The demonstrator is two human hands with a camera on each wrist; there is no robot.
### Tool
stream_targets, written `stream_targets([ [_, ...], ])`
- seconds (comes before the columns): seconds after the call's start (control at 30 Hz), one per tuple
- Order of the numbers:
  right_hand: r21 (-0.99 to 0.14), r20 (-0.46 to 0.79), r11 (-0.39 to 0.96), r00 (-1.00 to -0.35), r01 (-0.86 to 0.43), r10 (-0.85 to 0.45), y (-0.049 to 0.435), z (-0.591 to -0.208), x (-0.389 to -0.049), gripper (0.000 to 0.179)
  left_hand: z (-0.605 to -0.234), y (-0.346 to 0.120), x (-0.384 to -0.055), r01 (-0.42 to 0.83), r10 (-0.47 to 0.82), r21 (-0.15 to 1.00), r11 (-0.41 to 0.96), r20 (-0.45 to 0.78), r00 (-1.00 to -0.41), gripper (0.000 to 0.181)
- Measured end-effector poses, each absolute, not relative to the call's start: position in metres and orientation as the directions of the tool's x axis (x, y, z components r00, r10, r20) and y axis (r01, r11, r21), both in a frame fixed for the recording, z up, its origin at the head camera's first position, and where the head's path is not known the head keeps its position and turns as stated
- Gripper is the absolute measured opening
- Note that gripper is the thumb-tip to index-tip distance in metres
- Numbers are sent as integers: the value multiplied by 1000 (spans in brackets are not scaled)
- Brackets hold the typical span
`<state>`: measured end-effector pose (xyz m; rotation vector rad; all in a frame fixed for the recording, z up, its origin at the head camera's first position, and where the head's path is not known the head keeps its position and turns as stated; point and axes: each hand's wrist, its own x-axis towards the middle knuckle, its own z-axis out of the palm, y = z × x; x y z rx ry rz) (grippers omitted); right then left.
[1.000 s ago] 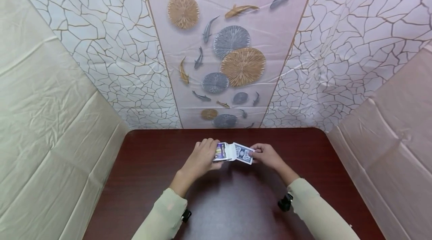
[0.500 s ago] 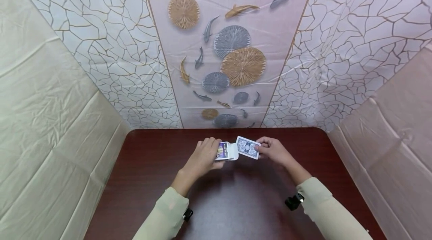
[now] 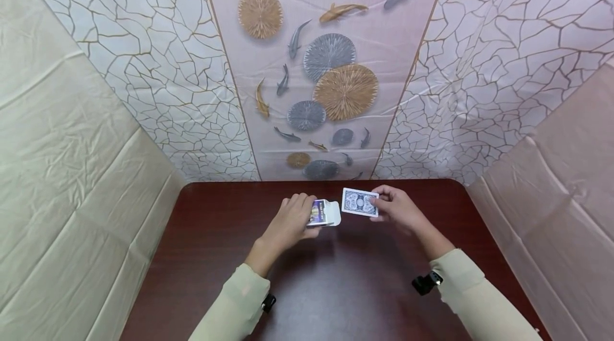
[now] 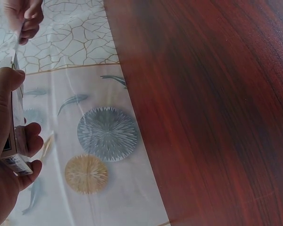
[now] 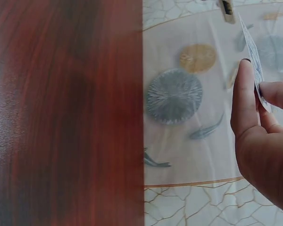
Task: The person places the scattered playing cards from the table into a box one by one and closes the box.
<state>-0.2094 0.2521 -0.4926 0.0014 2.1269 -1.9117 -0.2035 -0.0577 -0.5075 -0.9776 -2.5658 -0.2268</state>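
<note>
My left hand [image 3: 290, 221] grips a small card box [image 3: 318, 212] with a purple picture on its face. The box's white flap [image 3: 334, 213] is open and points right. Between the thumb and fingers of my right hand [image 3: 398, 206] a playing card [image 3: 360, 202] is pinched, its blue patterned back upward. A short gap lies between card and flap. In the right wrist view the card [image 5: 254, 61] appears nearly edge-on. The left wrist view shows fingers and thumb wrapped round the box [image 4: 18, 117]. What is inside the box is hidden.
Both hands are above a dark red-brown table [image 3: 331, 287]. A patterned cloth [image 3: 336, 64] with fish and round shapes rises behind its far edge. Pale padded panels [image 3: 81, 197] stand at the left and right sides. Small black cameras [image 3: 426, 283] sit on the wrists.
My right hand has moved right and slightly away, drawing the playing card clear of the box's flap. The card has turned nearer to level. My left hand with the box has hardly shifted.
</note>
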Motion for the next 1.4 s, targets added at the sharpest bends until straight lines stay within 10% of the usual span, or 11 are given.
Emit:
stream_targets([
  [1.4, -949, -160, 299, -968, 97, -193, 215, -466, -185, 25, -506, -48, -204, 651, 589, 46, 758, 382, -712, 66],
])
